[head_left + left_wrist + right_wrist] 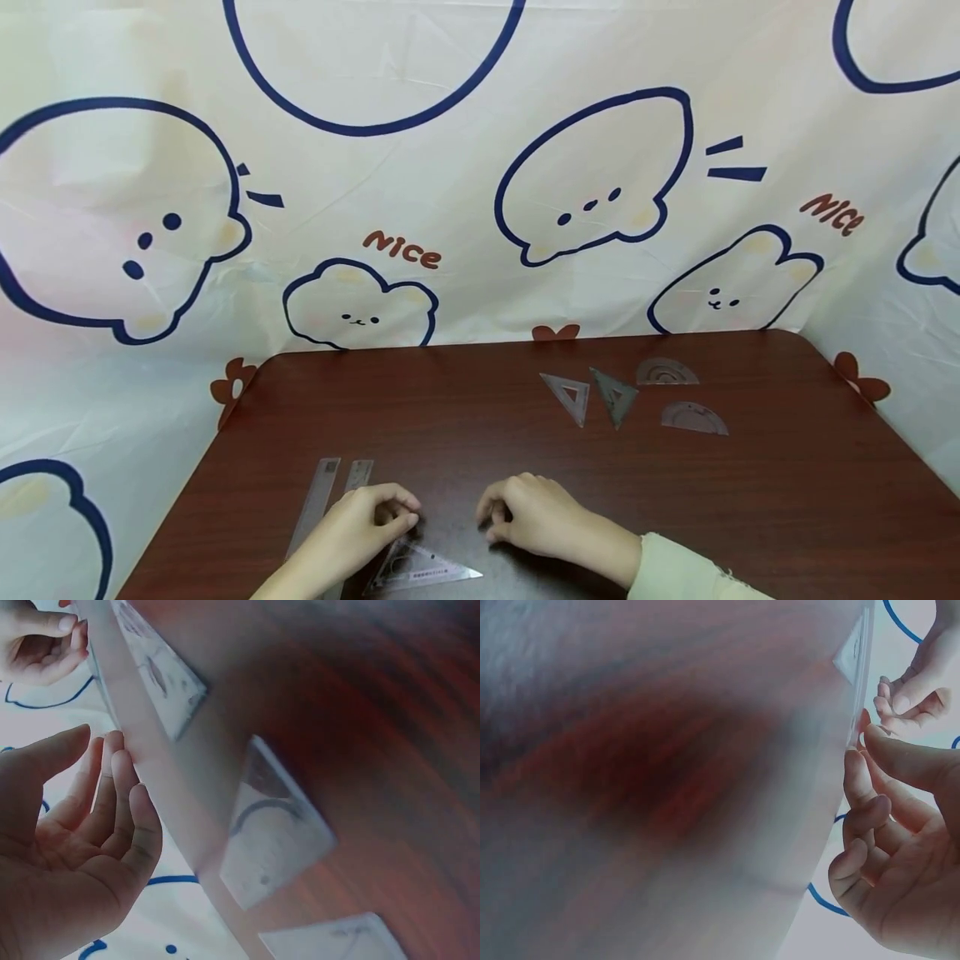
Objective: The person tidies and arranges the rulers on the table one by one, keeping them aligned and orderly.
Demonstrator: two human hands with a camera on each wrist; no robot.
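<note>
It was a curtained-off work nook: cartoon cloth [465, 183] hung beyond the right hand [536, 512], a brown table [750, 475] beneath.

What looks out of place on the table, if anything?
Nothing looks spilled or broken. One clear triangle by the left hand seems a bit odd: it lies apart from the two far triangles.
</note>
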